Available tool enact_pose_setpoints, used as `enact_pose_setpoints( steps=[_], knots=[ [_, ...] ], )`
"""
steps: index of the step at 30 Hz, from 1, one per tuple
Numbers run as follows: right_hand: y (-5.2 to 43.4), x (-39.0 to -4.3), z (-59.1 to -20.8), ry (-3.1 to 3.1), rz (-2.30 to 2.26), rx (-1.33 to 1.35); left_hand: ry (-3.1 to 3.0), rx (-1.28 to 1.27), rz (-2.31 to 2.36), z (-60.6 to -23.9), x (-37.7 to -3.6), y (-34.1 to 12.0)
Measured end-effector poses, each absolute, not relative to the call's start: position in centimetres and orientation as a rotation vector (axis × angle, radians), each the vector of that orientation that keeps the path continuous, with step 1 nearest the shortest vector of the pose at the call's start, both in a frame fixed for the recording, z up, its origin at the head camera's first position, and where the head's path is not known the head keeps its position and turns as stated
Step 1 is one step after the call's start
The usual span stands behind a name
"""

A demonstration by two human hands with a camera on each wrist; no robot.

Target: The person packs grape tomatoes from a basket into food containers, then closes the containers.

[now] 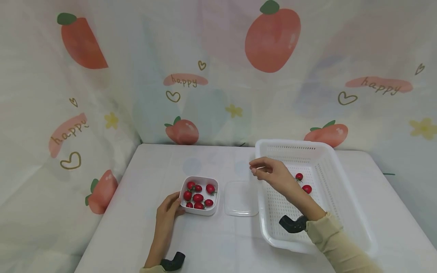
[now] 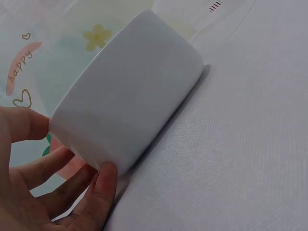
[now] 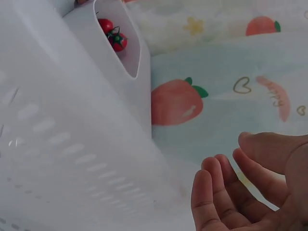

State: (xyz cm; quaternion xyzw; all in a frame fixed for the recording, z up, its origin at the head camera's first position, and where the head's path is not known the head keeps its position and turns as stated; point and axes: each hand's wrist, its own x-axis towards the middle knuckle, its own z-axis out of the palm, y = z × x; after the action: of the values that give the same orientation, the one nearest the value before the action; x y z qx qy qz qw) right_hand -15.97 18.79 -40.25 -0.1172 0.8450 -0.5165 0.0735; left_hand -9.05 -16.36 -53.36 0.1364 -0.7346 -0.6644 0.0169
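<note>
A white square bowl (image 1: 200, 211) holding several cherry tomatoes (image 1: 198, 197) sits mid-table. My left hand (image 1: 177, 204) holds its near left corner; in the left wrist view the thumb and fingers (image 2: 103, 185) press against the bowl's wall (image 2: 130, 96). My right hand (image 1: 254, 169) hovers over the left rim of a white perforated basket (image 1: 345, 197), fingers relaxed and empty, as the right wrist view also shows (image 3: 231, 163). Two cherry tomatoes (image 1: 303, 182) lie inside the basket, just right of that hand.
A clear square lid (image 1: 241, 198) lies flat between the bowl and the basket. A fruit-print curtain (image 1: 218, 76) closes off the back and left of the table. Bare tabletop (image 1: 164, 163) lies behind the bowl.
</note>
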Motion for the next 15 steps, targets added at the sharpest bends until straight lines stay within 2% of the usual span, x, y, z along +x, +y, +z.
enact_pose_setpoints(
  steps=[10, 15],
  knots=[
    [22.0, -17.9, -42.5, 2.63, -1.588, -0.073, -2.291, 0.427, -2.053, -53.3, -9.1, -16.4],
    [23.3, -18.6, -43.1, 2.687, -1.448, 0.056, -2.29, 0.413, -2.052, -53.4, -9.1, -16.3]
  ],
)
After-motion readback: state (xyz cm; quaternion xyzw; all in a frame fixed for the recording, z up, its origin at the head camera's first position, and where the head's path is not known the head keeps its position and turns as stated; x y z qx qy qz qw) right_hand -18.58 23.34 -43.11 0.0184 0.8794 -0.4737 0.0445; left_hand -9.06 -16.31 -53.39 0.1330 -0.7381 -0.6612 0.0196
